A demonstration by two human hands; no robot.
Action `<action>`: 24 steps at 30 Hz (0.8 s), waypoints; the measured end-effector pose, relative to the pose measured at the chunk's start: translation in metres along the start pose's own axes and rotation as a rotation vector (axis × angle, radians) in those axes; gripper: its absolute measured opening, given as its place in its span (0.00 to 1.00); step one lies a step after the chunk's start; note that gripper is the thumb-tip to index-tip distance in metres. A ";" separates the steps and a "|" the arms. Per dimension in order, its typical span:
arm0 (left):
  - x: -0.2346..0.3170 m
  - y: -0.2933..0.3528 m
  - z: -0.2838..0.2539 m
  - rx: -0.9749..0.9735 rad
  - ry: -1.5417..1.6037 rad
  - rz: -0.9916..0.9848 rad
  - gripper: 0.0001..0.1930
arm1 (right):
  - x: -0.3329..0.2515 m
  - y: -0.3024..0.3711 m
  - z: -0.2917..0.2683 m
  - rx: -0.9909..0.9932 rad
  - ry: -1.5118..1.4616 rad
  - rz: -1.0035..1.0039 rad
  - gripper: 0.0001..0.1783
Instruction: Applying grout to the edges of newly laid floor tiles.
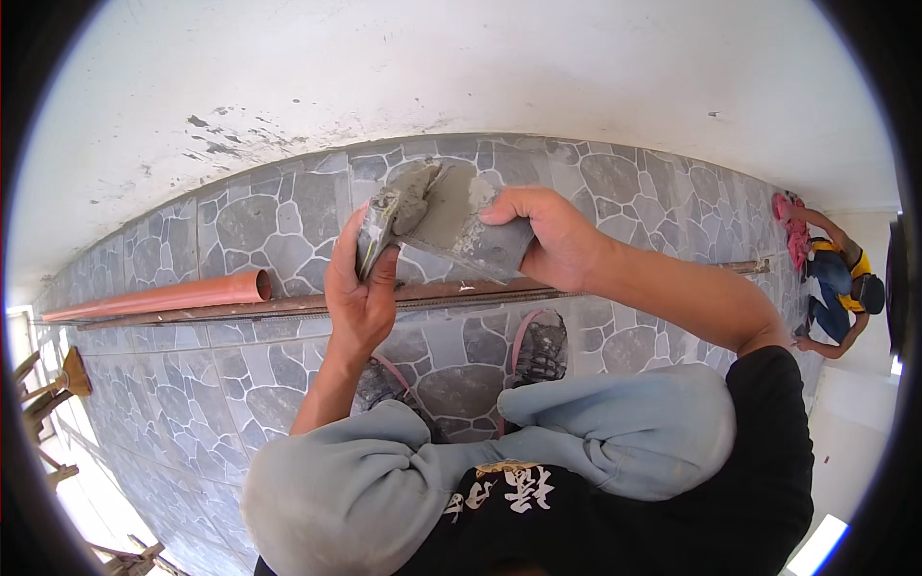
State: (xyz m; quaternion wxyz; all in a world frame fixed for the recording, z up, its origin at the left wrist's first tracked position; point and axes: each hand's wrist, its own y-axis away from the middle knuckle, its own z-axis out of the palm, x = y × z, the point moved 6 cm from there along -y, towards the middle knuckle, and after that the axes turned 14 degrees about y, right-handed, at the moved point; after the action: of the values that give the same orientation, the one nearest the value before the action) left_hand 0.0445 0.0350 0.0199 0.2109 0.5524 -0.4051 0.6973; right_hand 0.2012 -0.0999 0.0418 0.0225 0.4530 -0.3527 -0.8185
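Observation:
In front of my knees, my left hand (359, 293) grips a narrow, dark piece caked with mortar (376, 228); its exact kind is hard to make out. Pinched between thumb and fingers of my right hand (555, 235) is a flat grey tile piece (471, 216), tilted, its upper face smeared with wet mortar. A thick lump of mortar (417, 192) sits where the two pieces meet. Both hands are raised above the floor, close to the white wall (461, 67).
An orange pipe (173, 295) lies along the wall at left, beside long rusty metal bars (432, 293). Stone-patterned tiles (461, 384) cover the floor. A broom head (77, 372) and wooden pieces (43, 403) are at far left. Another person (845, 283) crouches at far right by a red cloth (790, 230).

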 end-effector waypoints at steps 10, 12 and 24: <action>-0.022 -0.007 0.007 -0.155 -0.145 0.440 0.28 | 0.006 0.000 -0.017 -0.183 -0.111 0.075 0.06; -0.035 -0.002 0.005 -0.168 -0.161 0.453 0.29 | 0.002 0.001 -0.024 -0.197 -0.095 0.086 0.07; -0.032 0.015 0.022 -0.024 1.238 -0.864 0.31 | -0.050 0.029 0.003 0.007 1.332 -0.917 0.34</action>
State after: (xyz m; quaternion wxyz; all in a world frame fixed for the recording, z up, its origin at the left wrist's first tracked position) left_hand 0.0564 0.0135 -0.0137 0.6607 0.1670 0.0324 0.7311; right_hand 0.2196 -0.1025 0.0965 -0.1114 0.9452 -0.0472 -0.3033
